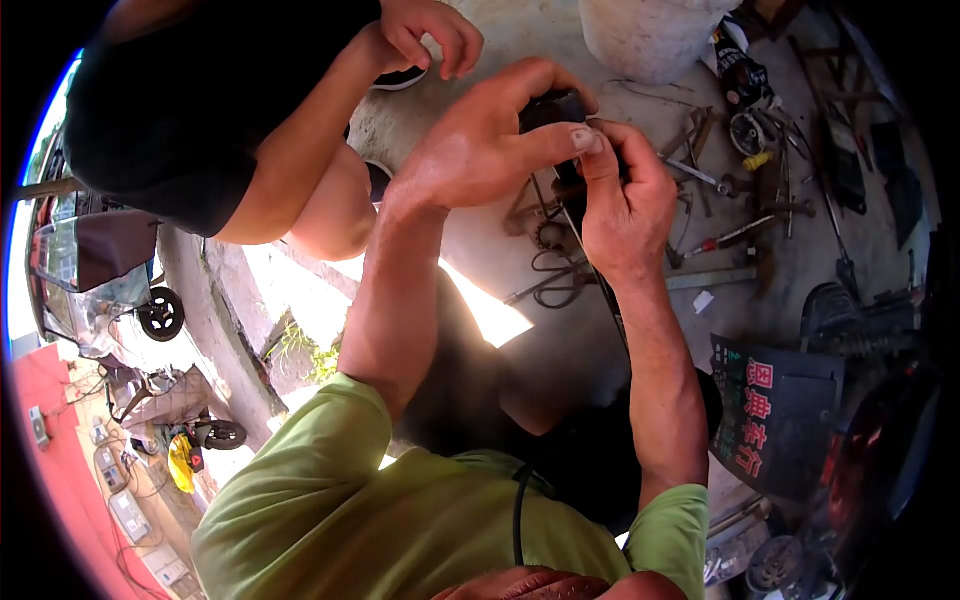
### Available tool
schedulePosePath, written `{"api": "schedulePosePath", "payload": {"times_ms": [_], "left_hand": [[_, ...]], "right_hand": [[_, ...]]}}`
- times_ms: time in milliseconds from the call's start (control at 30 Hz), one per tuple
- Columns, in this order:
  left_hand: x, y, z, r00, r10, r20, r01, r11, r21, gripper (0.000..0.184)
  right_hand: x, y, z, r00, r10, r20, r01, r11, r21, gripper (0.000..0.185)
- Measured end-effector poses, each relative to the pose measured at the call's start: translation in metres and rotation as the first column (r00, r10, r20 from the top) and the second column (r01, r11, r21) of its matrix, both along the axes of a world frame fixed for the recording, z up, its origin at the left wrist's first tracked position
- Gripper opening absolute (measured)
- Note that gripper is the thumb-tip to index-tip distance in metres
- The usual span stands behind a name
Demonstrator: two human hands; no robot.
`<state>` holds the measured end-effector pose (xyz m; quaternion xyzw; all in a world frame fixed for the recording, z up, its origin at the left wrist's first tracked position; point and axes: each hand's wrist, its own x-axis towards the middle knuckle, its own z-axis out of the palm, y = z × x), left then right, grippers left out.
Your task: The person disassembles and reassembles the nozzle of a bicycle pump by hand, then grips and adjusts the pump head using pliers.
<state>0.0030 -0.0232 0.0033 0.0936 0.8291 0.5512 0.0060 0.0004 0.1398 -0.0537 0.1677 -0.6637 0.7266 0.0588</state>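
Observation:
A small black part [553, 108] is held up near the top middle, with a dark cable or strip running down from it. My left hand [490, 135] wraps round this part, its thumb pressed against the side. Close by on the right, my right hand [628, 195] has its thumb and fingertips pinched together, touching my left thumb. Whatever lies between the right fingertips is too small to make out. Below the hands, scissors or looped handles [560, 280] lie on the concrete floor [480, 240].
Another person in black [200, 110] crouches at the upper left, a hand near my left hand. A white bucket [650, 35] stands at the top. Scattered tools, including a wrench [697, 175], lie right. A dark sign [775, 415] with red characters is lower right.

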Motion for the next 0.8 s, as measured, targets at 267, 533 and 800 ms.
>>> {"api": "schedulePosePath", "payload": {"times_ms": [267, 533, 800], "left_hand": [[-0.004, -0.010, -0.006, 0.991, -0.101, 0.093, 0.083, 0.980, 0.182, 0.033], [-0.006, -0.007, -0.014, 0.991, -0.098, 0.089, 0.083, 0.984, 0.157, 0.034], [-0.004, 0.005, -0.011, 0.999, 0.000, 0.046, -0.003, 0.998, 0.063, 0.051]], "right_hand": [[-0.001, 0.007, -0.001, 0.991, 0.100, 0.094, -0.095, 0.994, -0.061, 0.017], [-0.005, 0.008, -0.010, 0.961, -0.080, -0.267, 0.149, 0.957, 0.249, 0.021], [-0.010, 0.010, -0.013, 0.904, -0.104, -0.414, 0.271, 0.890, 0.367, 0.016]]}}
